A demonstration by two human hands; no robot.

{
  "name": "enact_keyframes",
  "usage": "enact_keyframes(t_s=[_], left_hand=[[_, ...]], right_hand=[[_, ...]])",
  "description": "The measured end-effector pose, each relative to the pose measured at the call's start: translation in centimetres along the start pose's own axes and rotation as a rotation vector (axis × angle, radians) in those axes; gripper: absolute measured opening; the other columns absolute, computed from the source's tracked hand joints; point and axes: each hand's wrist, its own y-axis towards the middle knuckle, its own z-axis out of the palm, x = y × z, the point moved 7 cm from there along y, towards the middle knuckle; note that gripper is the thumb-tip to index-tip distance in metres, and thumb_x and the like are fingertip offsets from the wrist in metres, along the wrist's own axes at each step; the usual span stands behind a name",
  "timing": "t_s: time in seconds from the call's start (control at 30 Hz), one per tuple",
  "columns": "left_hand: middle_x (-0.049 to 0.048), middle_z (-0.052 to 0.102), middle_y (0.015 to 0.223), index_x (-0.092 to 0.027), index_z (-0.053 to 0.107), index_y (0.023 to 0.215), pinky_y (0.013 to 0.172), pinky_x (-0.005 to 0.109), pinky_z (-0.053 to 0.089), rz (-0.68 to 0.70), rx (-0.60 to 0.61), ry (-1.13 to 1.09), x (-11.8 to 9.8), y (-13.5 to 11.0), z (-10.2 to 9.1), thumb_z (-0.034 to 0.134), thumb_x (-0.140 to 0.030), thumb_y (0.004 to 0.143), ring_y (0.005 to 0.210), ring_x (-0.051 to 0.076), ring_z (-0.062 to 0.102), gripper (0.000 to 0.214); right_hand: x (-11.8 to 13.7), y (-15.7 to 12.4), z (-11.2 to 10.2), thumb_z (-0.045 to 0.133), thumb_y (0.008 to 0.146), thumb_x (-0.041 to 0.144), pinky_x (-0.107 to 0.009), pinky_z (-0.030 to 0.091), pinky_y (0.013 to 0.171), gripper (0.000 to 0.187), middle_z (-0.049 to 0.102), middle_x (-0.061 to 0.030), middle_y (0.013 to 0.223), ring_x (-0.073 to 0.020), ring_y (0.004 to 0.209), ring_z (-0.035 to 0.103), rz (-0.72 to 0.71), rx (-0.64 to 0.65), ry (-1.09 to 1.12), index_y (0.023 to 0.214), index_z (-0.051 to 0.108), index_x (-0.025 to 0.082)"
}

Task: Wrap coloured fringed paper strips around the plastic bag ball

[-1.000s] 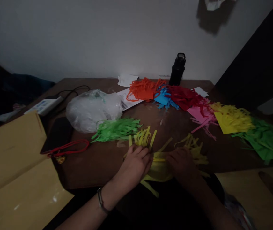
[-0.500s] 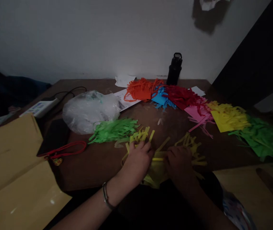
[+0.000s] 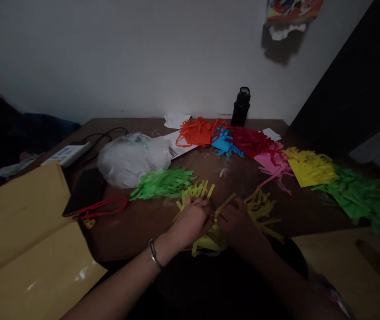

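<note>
We see both hands meeting at the near edge of the brown table (image 3: 136, 231), at 6 o'clock; the left hand (image 3: 193, 218) is curled almost closed, its fingers folded down over a bunch of strips of the yellow fringed paper (image 3: 206, 242), which it grips. The right hand (image 3: 235, 220) lies just beside it, knuckles up and fingers bent onto the same paper; in the dim light we cannot tell whether it has closed on a strip or only rests there. The yellow fringed paper sits under and between the two hands, its cut strips fanning out toward 12 and 2 o'clock, its lower edge hanging at the table's rim; a thin bracelet (image 3: 153, 254) circles the left wrist.

At 11 o'clock, near the left hand, lies a light green fringe (image 3: 163, 183); beyond it a crumpled plastic bag (image 3: 130, 158); at 9 o'clock a dark phone (image 3: 85, 191) with a red cord (image 3: 101, 206) touching it; at 8 o'clock a big tan paper sheet (image 3: 20, 231). An arc of cut papers runs from 12 to 3 o'clock: orange fringe (image 3: 198, 131), blue fringe (image 3: 225, 143), red fringe (image 3: 253, 141), pink fringe (image 3: 271, 162), a yellow sheet (image 3: 310, 168), dark green fringe (image 3: 356, 195); a black bottle (image 3: 240, 107) stands upright by the wall at 12 o'clock.
</note>
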Motion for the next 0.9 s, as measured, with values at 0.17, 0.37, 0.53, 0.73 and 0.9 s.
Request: enact_keyframes(t_s=[0.17, 0.37, 0.53, 0.73, 0.9], left_hand=[[0.0051, 0.065, 0.093, -0.020, 0.068, 0.092, 0.086, 0.043, 0.035, 0.059, -0.022, 0.057, -0.5, -1.2, -0.5, 0.053, -0.021, 0.091, 0.091, 0.023, 0.056, 0.015], [0.0057, 0.065, 0.092, -0.017, 0.067, 0.083, 0.090, 0.047, 0.038, 0.056, -0.130, 0.071, -0.8, -1.6, -1.1, 0.054, -0.019, 0.090, 0.091, 0.023, 0.055, 0.015], [0.0063, 0.064, 0.096, -0.016, 0.063, 0.098, 0.088, 0.035, 0.047, 0.071, -0.161, -0.110, -2.6, -2.6, -1.1, 0.050, -0.016, 0.094, 0.093, 0.020, 0.057, 0.014], [0.0095, 0.062, 0.119, -0.017, 0.059, 0.119, 0.097, 0.036, 0.046, 0.164, -0.135, -0.055, -4.3, -3.2, 1.0, 0.048, -0.014, 0.095, 0.111, 0.022, 0.056, 0.027], [0.0107, 0.057, 0.133, -0.018, 0.058, 0.122, 0.105, 0.044, 0.039, 0.200, -0.131, 0.061, -3.9, -3.1, 1.9, 0.054, -0.018, 0.092, 0.125, 0.028, 0.048, 0.031]], right_hand=[[0.2, 0.3, 0.6, 0.055, 0.086, 0.011, -0.048, 0.032, 0.096, 0.017, 0.059, -0.0037, 0.071, -0.0209, 0.077, 0.051, -0.120, 0.078, -0.068, 0.072, 0.062, 0.017], [-0.5, 0.5, 0.6, 0.053, 0.088, 0.010, -0.047, 0.033, 0.093, 0.018, 0.058, -0.0027, 0.073, -0.0202, 0.076, 0.051, -0.045, 0.032, -0.034, 0.073, 0.059, 0.018], [-1.6, 1.2, -0.9, 0.055, 0.088, 0.011, -0.043, 0.032, 0.090, 0.018, 0.059, -0.0020, 0.072, -0.0197, 0.076, 0.050, -0.029, -0.068, -0.050, 0.073, 0.061, 0.018], [-3.9, 2.6, -4.6, 0.053, 0.088, 0.010, -0.040, 0.029, 0.088, 0.018, 0.064, -0.0018, 0.073, -0.0181, 0.076, 0.050, 0.041, -0.230, -0.007, 0.077, 0.064, 0.019], [-5.7, 3.6, -6.9, 0.055, 0.090, 0.013, -0.039, 0.028, 0.092, 0.014, 0.067, -0.0016, 0.077, -0.0173, 0.080, 0.056, 0.130, -0.281, 0.029, 0.083, 0.066, 0.019]])
